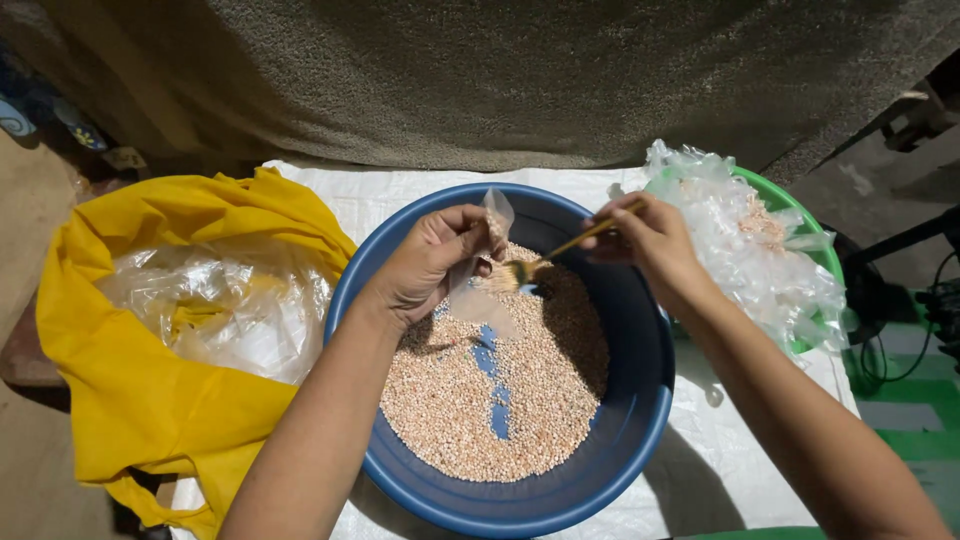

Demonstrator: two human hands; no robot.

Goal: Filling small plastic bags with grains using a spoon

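Basin: blue basin at centre, on a white woven sheet, holding pale pink grain with bare blue streaks down the middle.
Left hand: left hand, at 11 o'clock over the basin, pinches a small clear bag with its mouth held open above the grain.
Right hand: right hand, at 1 o'clock, grips a gold spoon by the handle; its bowl, loaded with grain, sits at the bag's mouth.
Surroundings: yellow cloth bag lined with clear plastic at 9 o'clock; green bowl heaped with filled clear bags at 2 o'clock.
Risk: in my judgement the limp bag mouth could fold shut or the spoon tip early, dropping grain past the bag; most would land back in the basin.
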